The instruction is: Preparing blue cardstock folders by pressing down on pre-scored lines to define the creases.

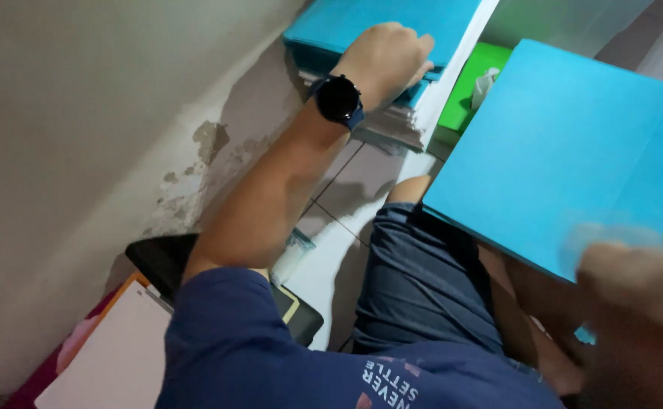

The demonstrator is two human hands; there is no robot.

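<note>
**Operator:** Peeling grey plaster wall fills the left side of my view; a pale tiled floor runs beneath it. I am seated, with my knee in dark blue shorts at centre.

**Supervisor:** Report the left hand.

**Operator:** My left hand, with a black round wristwatch on its wrist, is stretched forward to the stack of turquoise flat sheets lying at the top of the frame, close to the wall. The palm rests on top of the stack. The fingers are bent over its right edge, gripping the upper sheets.

**Supervisor:** Report the right hand.

**Operator:** My right hand is at the lower right, blurred. It sits at the lower edge of a large turquoise rectangular sheet, which lies tilted across my lap. I cannot tell how the fingers are set, nor whether they grip the sheet.

**Supervisor:** Surrounding items?

**Operator:** A bright green flat board lies between the stack and the large sheet, with a crumpled white scrap on it. A black flat case and a white board with an orange edge lie near the wall at lower left.
</note>
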